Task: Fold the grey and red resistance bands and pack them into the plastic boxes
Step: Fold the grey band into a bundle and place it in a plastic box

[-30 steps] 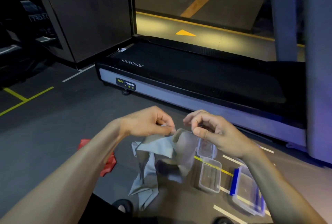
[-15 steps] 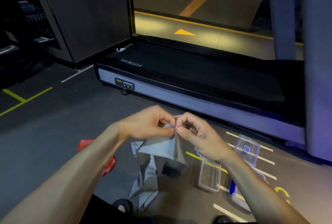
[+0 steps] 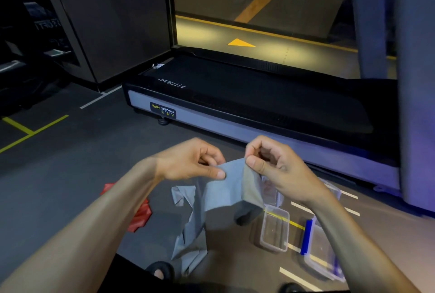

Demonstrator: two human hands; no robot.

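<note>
Fingers (image 3: 220,174) of left hand (image 3: 188,161) pinched on top edge of grey band (image 3: 226,186), thumb over, held mid-air above floor (image 3: 70,175). Right hand (image 3: 273,165) likewise clamped on same edge just beside, thumb tip against fabric, other fingers curled in. Hands near each other, not touching.

Grey band: upper part held as flat doubled panel between the two pinches; remainder hanging down and trailing in creased heap on floor near the feet. Fold in progress, not complete.

Red band (image 3: 141,215): on floor to left, partly hidden behind left forearm, crumpled, untouched.

Boxes: open clear box (image 3: 274,231) on floor below right wrist, looks empty; second box partly hidden behind band and right hand; blue-clipped box (image 3: 315,245) further right, contents unclear.

Handling, judged: band thin, soft, limp, light; no stiffness, sags between grips, likely slightly tacky/stretchy. Best held at corners or edge w/ both hands, kept under light tension so layers lie flat. Risk: trailing end twisting, fold springing open on release; needs compact fold to fit box.

Beyond: treadmill (image 3: 235,104) deck ahead, yellow floor markings.
</note>
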